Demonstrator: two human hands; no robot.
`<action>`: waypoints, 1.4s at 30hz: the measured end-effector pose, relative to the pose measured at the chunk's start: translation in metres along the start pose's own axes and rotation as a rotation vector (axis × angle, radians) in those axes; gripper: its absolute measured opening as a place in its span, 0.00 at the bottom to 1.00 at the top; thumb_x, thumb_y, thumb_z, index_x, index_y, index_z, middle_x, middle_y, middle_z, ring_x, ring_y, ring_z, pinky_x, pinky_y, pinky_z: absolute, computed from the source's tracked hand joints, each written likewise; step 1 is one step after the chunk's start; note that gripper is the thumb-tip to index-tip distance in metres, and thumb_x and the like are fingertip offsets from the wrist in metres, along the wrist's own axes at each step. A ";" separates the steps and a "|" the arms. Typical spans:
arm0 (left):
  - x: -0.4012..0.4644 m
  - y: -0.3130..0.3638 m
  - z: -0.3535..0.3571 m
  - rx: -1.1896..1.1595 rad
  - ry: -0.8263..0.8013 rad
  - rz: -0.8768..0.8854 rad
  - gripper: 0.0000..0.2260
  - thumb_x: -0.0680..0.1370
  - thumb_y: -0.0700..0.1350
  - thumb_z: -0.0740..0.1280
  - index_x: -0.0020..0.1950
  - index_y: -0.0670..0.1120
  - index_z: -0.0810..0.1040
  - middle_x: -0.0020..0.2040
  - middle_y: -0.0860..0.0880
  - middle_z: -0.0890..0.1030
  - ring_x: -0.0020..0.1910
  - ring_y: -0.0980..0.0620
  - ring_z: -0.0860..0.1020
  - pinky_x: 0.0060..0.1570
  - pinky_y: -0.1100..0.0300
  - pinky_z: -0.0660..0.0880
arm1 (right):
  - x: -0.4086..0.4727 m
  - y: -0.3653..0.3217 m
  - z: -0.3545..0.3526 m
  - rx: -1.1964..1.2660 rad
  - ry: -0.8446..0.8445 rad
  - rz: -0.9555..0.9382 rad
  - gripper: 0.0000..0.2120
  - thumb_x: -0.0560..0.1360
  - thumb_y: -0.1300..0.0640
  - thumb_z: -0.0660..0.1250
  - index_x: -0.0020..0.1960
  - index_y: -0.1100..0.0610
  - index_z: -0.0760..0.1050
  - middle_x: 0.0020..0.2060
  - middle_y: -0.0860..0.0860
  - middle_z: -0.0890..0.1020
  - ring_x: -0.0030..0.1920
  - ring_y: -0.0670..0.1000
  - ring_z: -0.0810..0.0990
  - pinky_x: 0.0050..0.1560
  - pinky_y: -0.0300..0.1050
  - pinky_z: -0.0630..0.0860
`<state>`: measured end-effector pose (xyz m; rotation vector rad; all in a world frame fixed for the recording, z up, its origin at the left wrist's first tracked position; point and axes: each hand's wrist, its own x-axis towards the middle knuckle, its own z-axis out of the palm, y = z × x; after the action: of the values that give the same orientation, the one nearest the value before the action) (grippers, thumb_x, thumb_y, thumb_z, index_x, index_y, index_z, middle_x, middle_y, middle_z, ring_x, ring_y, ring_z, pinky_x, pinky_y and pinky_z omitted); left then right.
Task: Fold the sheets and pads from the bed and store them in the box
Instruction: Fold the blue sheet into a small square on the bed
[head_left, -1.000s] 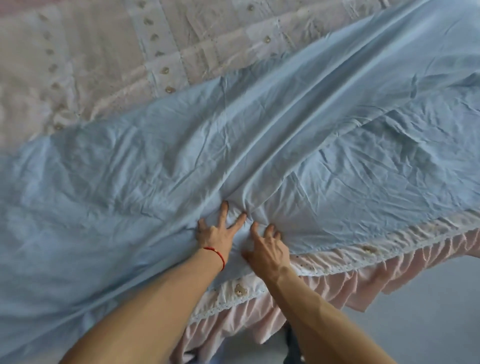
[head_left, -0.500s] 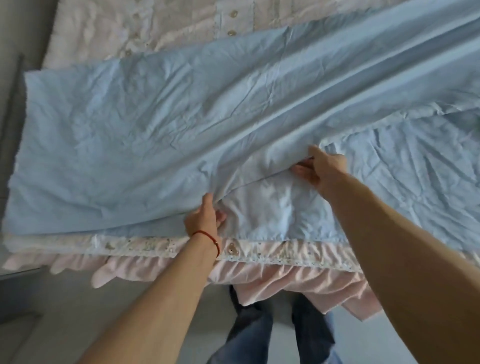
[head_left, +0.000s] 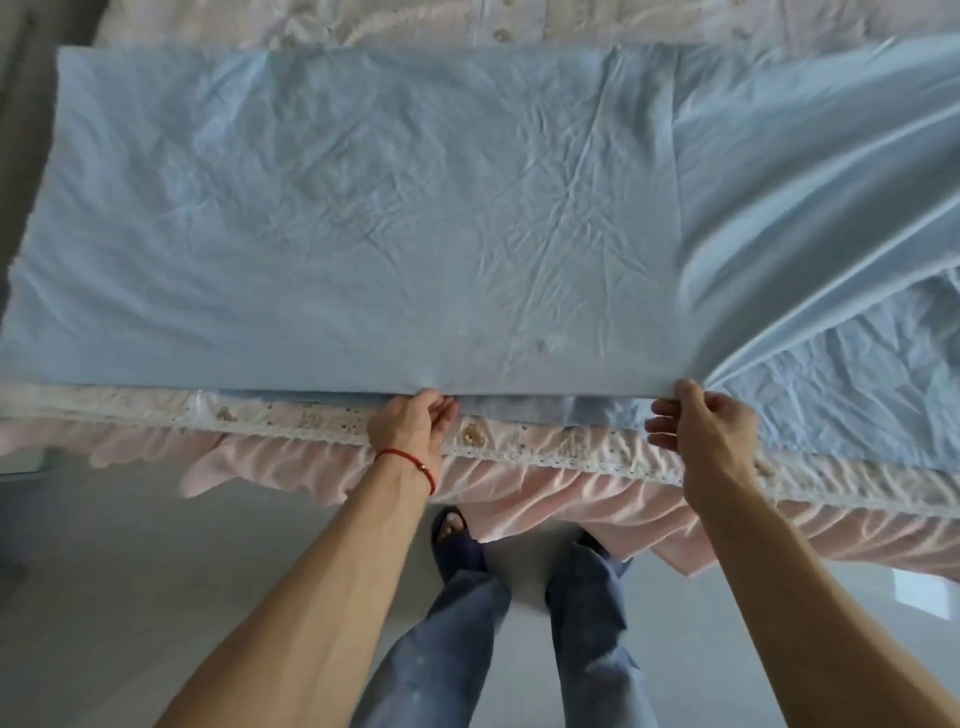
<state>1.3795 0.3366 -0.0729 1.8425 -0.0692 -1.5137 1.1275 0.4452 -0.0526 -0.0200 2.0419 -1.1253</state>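
Along the near edge of the bed (head_left: 519, 447), the blue sheet (head_left: 389, 223) is pinched by both hands — the left hand (head_left: 410, 423) toward 6 o'clock, the right hand (head_left: 701, 423) toward 4 o'clock. Its folded layer is spread flat across the mattress, bunched at 3 o'clock.

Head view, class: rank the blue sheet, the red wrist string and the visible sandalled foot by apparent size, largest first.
1. Blue sheet, filling most of the frame.
2. Sandalled foot, though part is hidden by the trouser leg.
3. Red wrist string, a thin band.
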 end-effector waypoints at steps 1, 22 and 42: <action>-0.001 -0.003 -0.004 0.013 -0.014 0.002 0.08 0.77 0.29 0.68 0.41 0.39 0.76 0.33 0.43 0.80 0.32 0.49 0.81 0.37 0.56 0.84 | -0.002 0.007 -0.004 -0.011 -0.008 0.016 0.14 0.81 0.57 0.64 0.42 0.64 0.81 0.34 0.57 0.86 0.30 0.56 0.83 0.33 0.47 0.80; -0.010 -0.031 -0.018 0.690 0.249 0.473 0.21 0.74 0.42 0.76 0.59 0.36 0.71 0.55 0.38 0.81 0.49 0.41 0.82 0.49 0.47 0.81 | 0.001 0.028 -0.029 -0.128 -0.077 0.154 0.19 0.78 0.48 0.72 0.41 0.65 0.81 0.30 0.58 0.84 0.28 0.54 0.81 0.31 0.46 0.81; -0.154 -0.223 0.347 1.709 -1.110 1.578 0.24 0.74 0.38 0.64 0.70 0.35 0.75 0.71 0.35 0.73 0.71 0.37 0.72 0.74 0.50 0.66 | 0.205 -0.017 -0.253 -1.092 0.036 -0.284 0.35 0.71 0.37 0.73 0.71 0.50 0.66 0.64 0.53 0.74 0.64 0.62 0.74 0.61 0.56 0.75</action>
<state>0.9433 0.3990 -0.0817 0.5568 -3.0458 -0.7216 0.8183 0.5400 -0.0942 -0.8450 2.4854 -0.0310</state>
